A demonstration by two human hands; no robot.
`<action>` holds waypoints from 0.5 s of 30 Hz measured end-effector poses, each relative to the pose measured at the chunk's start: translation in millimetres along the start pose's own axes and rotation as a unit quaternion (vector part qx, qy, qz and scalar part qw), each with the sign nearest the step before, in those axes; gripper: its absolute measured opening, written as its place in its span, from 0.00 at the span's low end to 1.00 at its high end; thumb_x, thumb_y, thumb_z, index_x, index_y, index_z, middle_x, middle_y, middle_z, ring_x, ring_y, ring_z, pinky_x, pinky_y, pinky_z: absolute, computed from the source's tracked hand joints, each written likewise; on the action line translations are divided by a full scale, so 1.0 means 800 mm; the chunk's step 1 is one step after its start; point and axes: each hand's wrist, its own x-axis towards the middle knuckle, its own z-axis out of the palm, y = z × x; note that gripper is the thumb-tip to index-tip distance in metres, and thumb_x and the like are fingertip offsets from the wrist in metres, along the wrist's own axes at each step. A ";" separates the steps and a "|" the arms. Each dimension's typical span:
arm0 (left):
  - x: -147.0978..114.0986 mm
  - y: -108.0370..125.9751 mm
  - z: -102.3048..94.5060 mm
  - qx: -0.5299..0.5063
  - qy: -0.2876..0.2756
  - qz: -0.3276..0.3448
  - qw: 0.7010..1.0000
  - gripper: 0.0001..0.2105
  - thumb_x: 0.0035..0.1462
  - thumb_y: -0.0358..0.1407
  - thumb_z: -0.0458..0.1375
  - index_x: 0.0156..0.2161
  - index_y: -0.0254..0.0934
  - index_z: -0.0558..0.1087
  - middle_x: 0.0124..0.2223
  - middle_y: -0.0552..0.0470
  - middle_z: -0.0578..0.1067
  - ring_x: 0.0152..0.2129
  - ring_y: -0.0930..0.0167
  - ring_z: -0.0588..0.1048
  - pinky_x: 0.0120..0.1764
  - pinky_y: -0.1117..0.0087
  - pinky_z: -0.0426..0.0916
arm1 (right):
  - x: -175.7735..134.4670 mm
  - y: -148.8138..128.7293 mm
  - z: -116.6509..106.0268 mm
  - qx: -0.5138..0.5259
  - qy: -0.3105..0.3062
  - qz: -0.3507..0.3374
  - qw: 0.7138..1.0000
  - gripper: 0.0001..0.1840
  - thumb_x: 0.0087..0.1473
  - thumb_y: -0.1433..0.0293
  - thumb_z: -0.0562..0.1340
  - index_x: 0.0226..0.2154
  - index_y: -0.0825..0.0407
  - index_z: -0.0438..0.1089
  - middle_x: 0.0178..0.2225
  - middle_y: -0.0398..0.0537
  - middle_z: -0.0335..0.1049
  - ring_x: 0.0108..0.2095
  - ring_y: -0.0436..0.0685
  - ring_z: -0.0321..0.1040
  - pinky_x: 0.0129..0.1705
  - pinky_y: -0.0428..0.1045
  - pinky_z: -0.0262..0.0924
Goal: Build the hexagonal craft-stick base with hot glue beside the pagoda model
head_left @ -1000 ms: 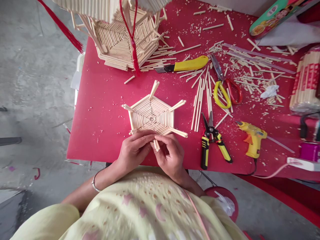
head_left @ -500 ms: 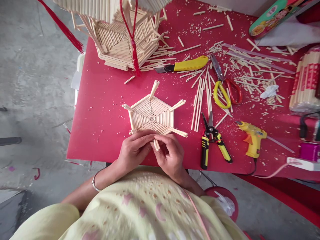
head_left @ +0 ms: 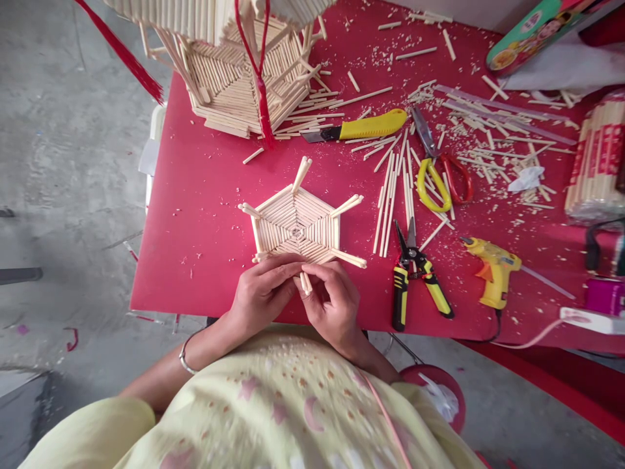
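Note:
A six-sided panel of pale wooden sticks (head_left: 317,225) lies on the red table, its sticks laid in rings around the centre. Short stick posts stand out at its corners, leaning outward. At the near corner, the fingers of both hands close around one post of short wooden sticks (head_left: 305,284), whose ends show between them. My left hand (head_left: 263,286) pinches from the left, its fingers reaching over the panel's near edge. From the right, my right hand (head_left: 333,303) grips the same post between thumb and forefinger. The hands cover part of the near edge.
Right of the panel lie loose sticks (head_left: 385,208), wire strippers (head_left: 415,273), scissors (head_left: 433,166) and a yellow glue gun (head_left: 498,270). A yellow utility knife (head_left: 371,125) is farther back. A larger stick structure (head_left: 219,71) with red tassels stands at the back left.

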 end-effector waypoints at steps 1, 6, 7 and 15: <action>0.000 0.000 0.000 0.000 0.000 -0.001 1.000 0.15 0.62 0.23 0.61 0.51 0.37 0.79 0.50 0.43 0.81 0.45 0.70 0.81 0.49 0.71 0.77 | 0.000 0.000 0.000 0.001 0.000 0.000 1.000 0.17 0.62 0.74 0.66 0.53 0.45 0.72 0.40 0.48 0.75 0.41 0.55 0.75 0.44 0.52 0.74; 0.001 0.000 0.000 0.002 -0.001 -0.002 1.000 0.14 0.62 0.23 0.61 0.51 0.36 0.79 0.50 0.43 0.81 0.46 0.70 0.81 0.49 0.71 0.77 | 0.000 0.000 0.000 0.002 0.000 0.000 1.000 0.17 0.62 0.75 0.66 0.52 0.45 0.72 0.40 0.47 0.75 0.41 0.55 0.75 0.45 0.52 0.74; 0.001 0.000 0.000 0.002 -0.001 -0.001 1.000 0.14 0.62 0.23 0.61 0.51 0.36 0.79 0.50 0.43 0.81 0.46 0.70 0.81 0.49 0.71 0.77 | 0.000 0.000 0.001 0.002 0.000 0.001 1.000 0.17 0.62 0.75 0.66 0.53 0.45 0.72 0.40 0.47 0.75 0.41 0.55 0.75 0.45 0.52 0.74; 0.001 0.000 0.000 0.003 0.000 -0.004 1.000 0.14 0.62 0.23 0.61 0.51 0.36 0.80 0.50 0.43 0.81 0.46 0.69 0.81 0.49 0.72 0.77 | 0.000 0.000 0.001 0.006 -0.001 0.002 1.000 0.18 0.61 0.76 0.66 0.52 0.46 0.72 0.40 0.48 0.75 0.41 0.55 0.74 0.45 0.52 0.73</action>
